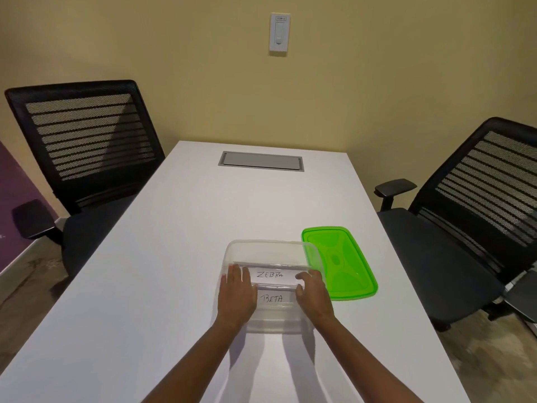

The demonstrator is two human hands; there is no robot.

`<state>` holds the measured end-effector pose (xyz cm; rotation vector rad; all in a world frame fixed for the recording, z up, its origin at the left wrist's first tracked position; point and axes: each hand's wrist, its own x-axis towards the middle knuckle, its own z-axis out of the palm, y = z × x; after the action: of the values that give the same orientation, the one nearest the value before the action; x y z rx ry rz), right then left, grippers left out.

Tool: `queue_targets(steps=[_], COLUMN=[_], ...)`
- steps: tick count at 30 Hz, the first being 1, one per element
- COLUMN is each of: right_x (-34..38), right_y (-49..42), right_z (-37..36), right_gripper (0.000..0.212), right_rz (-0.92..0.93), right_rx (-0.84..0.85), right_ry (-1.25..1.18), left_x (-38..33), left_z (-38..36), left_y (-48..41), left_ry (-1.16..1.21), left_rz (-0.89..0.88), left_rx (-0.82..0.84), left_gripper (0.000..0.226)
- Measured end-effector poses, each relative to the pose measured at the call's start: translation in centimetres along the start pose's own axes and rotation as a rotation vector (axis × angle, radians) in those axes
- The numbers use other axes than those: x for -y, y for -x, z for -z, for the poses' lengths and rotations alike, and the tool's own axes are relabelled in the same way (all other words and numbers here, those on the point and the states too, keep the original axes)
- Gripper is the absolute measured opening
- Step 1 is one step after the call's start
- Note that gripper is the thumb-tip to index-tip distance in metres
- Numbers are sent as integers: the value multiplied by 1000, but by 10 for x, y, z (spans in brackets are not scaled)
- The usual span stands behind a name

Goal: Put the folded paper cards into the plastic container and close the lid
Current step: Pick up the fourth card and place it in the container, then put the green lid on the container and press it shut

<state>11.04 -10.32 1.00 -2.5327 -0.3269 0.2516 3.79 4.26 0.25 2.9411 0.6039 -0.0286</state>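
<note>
A clear plastic container [263, 248] sits open on the white table. Inside it stand two folded white paper cards: one marked ZEBRA [271, 275] and, nearer to me, one marked BETA [273, 299]. My left hand [236, 292] is over the container's left side, fingers laid on the left end of the ZEBRA card. My right hand [312, 293] curls round that card's right end. Both hands grip the ZEBRA card inside the container. The green lid [340, 261] lies flat on the table, just right of the container and touching its rim.
The white table [180, 257] runs away from me, with a grey cable hatch [261, 161] at its far end. A black mesh chair [87, 146] stands at the left and another [476, 216] at the right. A wall switch [279, 33] is ahead.
</note>
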Motion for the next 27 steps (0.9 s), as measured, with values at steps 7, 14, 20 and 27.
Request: queue_targets(steps=[7,14,20,27], right_x=[-29,-79,-122,-149], right_y=[1,-5,-13,-31], right_z=[32,50,46,39], right_gripper=[28,28,26,49], right_rz=[84,6,-60,116], right_rx=[-245,-285,2,135], right_ry=[-162,-179,168,436], left_x=[-65,-144,-195,-211], left_z=[11,14,-7,-49], left_y=[8,15,13,-14], left_ry=[57,-6,-31,-6], left_rz=[-174,-449,-495,-268], left_rx=[-138,-136,9,318], left_gripper=[60,51,62,58])
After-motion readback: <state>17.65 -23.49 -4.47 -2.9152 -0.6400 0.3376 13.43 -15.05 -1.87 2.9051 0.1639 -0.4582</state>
